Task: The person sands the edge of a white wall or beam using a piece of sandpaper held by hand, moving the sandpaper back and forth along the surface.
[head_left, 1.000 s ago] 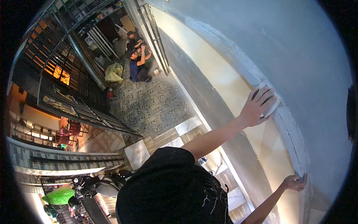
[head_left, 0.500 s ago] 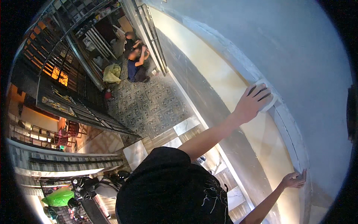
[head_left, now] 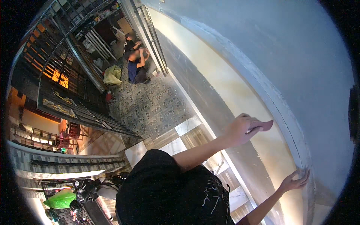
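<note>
My left hand (head_left: 240, 130) is closed around a small piece of reddish sandpaper (head_left: 266, 125), held in front of the cream band (head_left: 210, 67) of the wall. The sandpaper appears apart from the wall surface. Lower and further right, my right hand (head_left: 293, 182) has its fingers spread, with the fingertips at the pale grey raised strip (head_left: 279, 101) that runs along the wall. A dark crack line shows in that strip between my two hands. Above it the wall (head_left: 300, 48) is blue-grey; below the cream band lies a darker grey band (head_left: 195, 75).
Two people (head_left: 137, 67) crouch on the patterned tile floor (head_left: 150, 105) beside a gate, near a yellowish sack (head_left: 112, 75). An open metal gate (head_left: 86, 116) stands at the left. A motorbike (head_left: 88, 191) and a green bag (head_left: 60, 198) are at the lower left.
My left hand has come off the grey strip, back and down toward me, turning the sandpaper so its reddish side shows. My right hand stays at the strip, its fingers slightly more spread.
</note>
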